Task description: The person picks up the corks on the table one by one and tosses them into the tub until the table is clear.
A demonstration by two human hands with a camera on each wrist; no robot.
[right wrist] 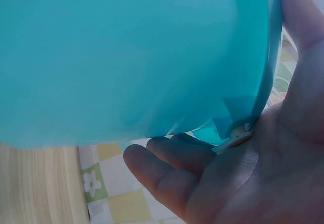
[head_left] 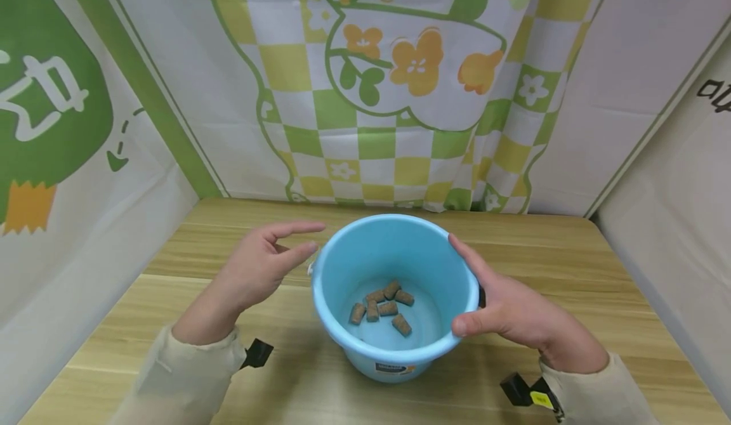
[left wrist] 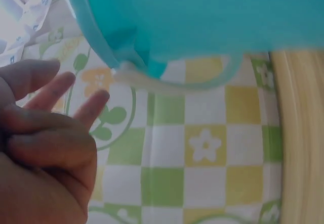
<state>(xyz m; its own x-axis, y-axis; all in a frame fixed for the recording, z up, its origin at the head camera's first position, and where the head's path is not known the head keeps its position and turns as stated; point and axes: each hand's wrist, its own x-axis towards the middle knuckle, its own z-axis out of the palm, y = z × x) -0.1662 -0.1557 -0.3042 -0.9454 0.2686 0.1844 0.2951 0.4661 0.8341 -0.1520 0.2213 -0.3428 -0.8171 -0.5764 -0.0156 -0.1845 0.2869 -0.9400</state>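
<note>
A light blue bucket (head_left: 394, 355) stands on the wooden table, its opening facing up toward the head camera. Several short brown cylinders (head_left: 388, 309), speckled like corks, lie loose on its bottom. My right hand (head_left: 516, 314) rests against the right side of the rim, thumb and index fingertip spread along it. In the right wrist view, loosely extended fingers (right wrist: 162, 176) lie along the outer wall near the handle joint. Left of the bucket, my left hand (head_left: 257, 269) is apart from the rim, thumb and index finger extended. The white handle (left wrist: 167, 82) hangs behind the bucket in the left wrist view.
The wooden table (head_left: 548, 260) reaches back to a fabric wall (head_left: 394, 152) with green and yellow checks and flowers. White side panels (head_left: 674, 222) border it left and right. Black wrist devices (head_left: 516, 389) sit at both cuffs.
</note>
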